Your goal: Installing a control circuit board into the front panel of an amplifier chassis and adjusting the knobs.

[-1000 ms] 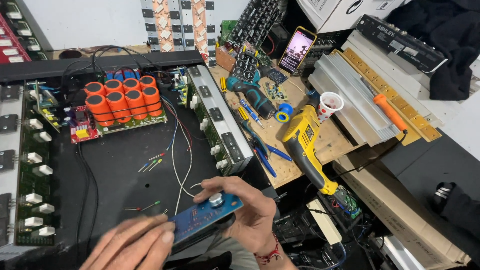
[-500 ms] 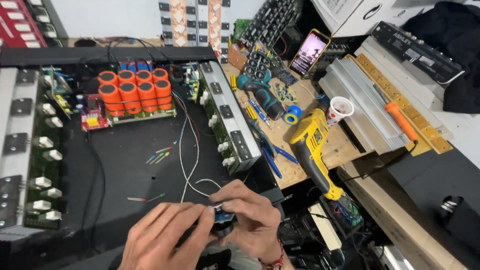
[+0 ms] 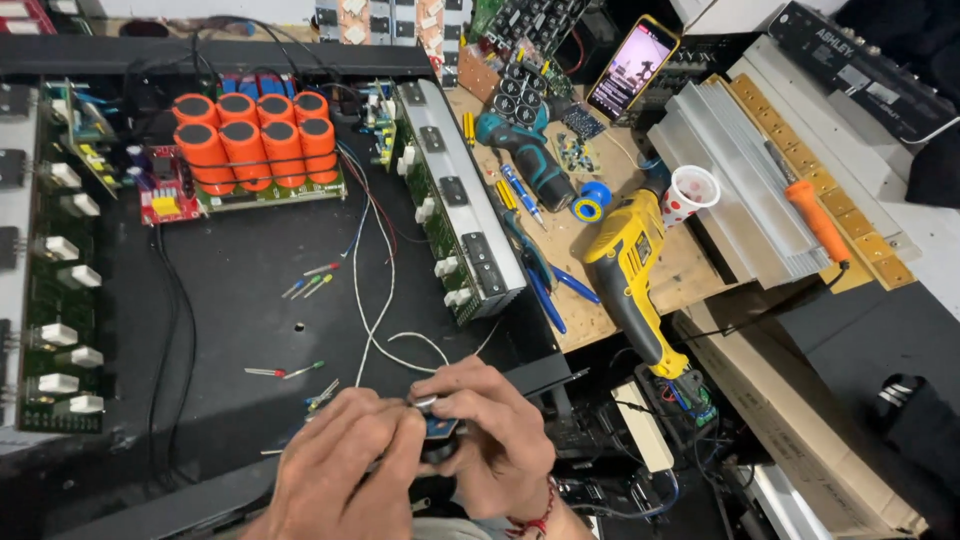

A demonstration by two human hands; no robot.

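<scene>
Head view, looking straight down into an open black amplifier chassis (image 3: 250, 300) on a crowded workbench (image 3: 600, 250). At six o'clock, near the front edge of the chassis, both hands meet over a small blue circuit board (image 3: 440, 429). The left hand (image 3: 345, 470) comes in from seven o'clock, fingers curled closed around the near end of the board. The right hand (image 3: 490, 430) closes on it from five o'clock, fingertips pinching its upper edge, where a small metal part shows. Most of the board is hidden between the two palms; only a sliver of blue appears in the gap. A thin white wire (image 3: 375, 300) runs from the hands up toward twelve o'clock. Handling this well seems to call for gripping the board by its edges, keeping the wire slack, and working with fingertips rather than force. At eleven o'clock stands a cluster of orange capacitors (image 3: 255, 135). Loose coloured leads (image 3: 310, 285) lie on the chassis floor at the centre. At three o'clock, on the bench, lies a yellow drill (image 3: 625, 270), with a teal driver (image 3: 530, 150) at one o'clock.
</scene>
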